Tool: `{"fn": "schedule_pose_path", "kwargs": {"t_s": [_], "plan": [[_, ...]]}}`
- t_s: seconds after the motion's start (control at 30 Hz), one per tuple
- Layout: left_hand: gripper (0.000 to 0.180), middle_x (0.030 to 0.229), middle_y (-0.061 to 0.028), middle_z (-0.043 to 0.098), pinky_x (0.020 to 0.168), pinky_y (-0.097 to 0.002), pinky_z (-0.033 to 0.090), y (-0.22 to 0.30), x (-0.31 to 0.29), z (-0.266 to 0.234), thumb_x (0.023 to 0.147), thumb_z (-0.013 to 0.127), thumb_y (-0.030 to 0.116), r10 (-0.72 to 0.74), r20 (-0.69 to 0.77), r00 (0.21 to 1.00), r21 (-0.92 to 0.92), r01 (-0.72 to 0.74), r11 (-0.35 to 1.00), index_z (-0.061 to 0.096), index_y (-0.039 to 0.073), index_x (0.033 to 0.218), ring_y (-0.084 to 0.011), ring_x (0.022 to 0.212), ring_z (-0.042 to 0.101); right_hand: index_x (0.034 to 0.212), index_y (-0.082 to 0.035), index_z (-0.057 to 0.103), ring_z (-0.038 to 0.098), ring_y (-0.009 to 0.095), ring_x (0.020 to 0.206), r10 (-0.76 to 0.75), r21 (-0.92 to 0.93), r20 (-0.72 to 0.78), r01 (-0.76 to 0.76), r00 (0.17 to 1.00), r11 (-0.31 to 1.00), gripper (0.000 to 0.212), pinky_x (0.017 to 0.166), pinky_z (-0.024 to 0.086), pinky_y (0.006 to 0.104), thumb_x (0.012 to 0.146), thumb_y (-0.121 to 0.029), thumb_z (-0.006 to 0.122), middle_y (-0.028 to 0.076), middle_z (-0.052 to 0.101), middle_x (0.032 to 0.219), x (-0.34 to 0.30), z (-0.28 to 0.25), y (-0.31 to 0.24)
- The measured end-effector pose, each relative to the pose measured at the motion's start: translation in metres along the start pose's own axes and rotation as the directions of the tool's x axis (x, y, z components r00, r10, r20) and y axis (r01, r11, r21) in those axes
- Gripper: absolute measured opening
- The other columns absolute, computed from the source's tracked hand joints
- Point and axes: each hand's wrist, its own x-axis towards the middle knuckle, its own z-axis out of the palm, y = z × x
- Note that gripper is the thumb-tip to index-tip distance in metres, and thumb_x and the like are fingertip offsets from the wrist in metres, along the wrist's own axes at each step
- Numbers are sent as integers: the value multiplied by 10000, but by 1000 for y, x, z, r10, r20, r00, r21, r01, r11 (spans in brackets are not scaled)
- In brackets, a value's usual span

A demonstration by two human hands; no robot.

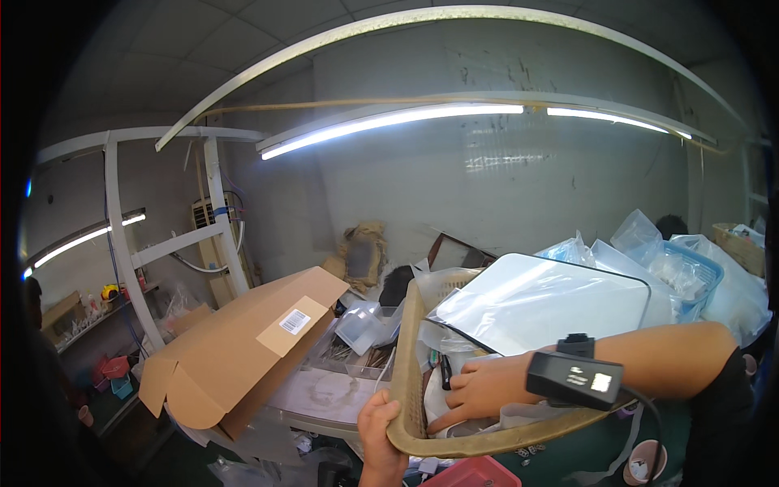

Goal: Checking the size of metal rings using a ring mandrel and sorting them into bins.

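Observation:
My left hand is wrapped round the near left corner of a yellowish-brown plastic basket, thumb over the rim. Inside the basket lies my right hand, its fingers stretched out and apart over white plastic film and bags. A wristband with a black box sits on my right wrist. Beside my right fingertips is a dark pen-like item. A flat, pale sheet with rounded corners and a dark edge leans across the basket, partly under clear film. What lies beneath my right palm is hidden.
A brown cardboard box stands tilted at the left. Behind the basket's left side are clear bins of small parts. Blue baskets and plastic bags crowd the right. Below are a pink tray and a pink cup.

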Motion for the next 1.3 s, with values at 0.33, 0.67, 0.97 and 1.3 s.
{"fn": "schedule_pose_path", "kwargs": {"t_s": [0.33,0.67,0.97,1.3], "plan": [[261,785,-126,527,655,-266,407,-2,0,-8,687,433,190,-13,27,1000,70,11,998,485,-32,814,-184,693,515,917,-93,468,377,178,1008,-139,-38,-260,133,956,990,218,805,303,304,716,-174,442,16,434,959,10,3,-12],[250,820,-115,524,686,-265,398,-1,6,-1,704,430,171,-7,47,999,104,2,995,482,-25,850,-173,748,508,903,-146,483,384,150,893,-40,-179,-122,18,992,984,207,740,300,298,717,-221,435,-20,424,896,20,4,-11],[89,695,-33,458,599,-221,360,3,2,1,719,432,119,27,41,999,42,-28,999,438,36,687,-102,638,444,791,-98,490,426,183,774,-31,-7,-116,31,993,1000,194,785,293,311,600,-123,513,-13,511,671,-4,-49,-3],[117,636,9,459,502,-174,329,3,8,2,748,456,119,15,79,997,7,-15,1000,452,50,653,-43,557,411,764,-150,587,441,258,800,380,189,-29,-368,924,910,217,723,345,323,571,-58,624,70,491,779,-64,-74,5]]}}
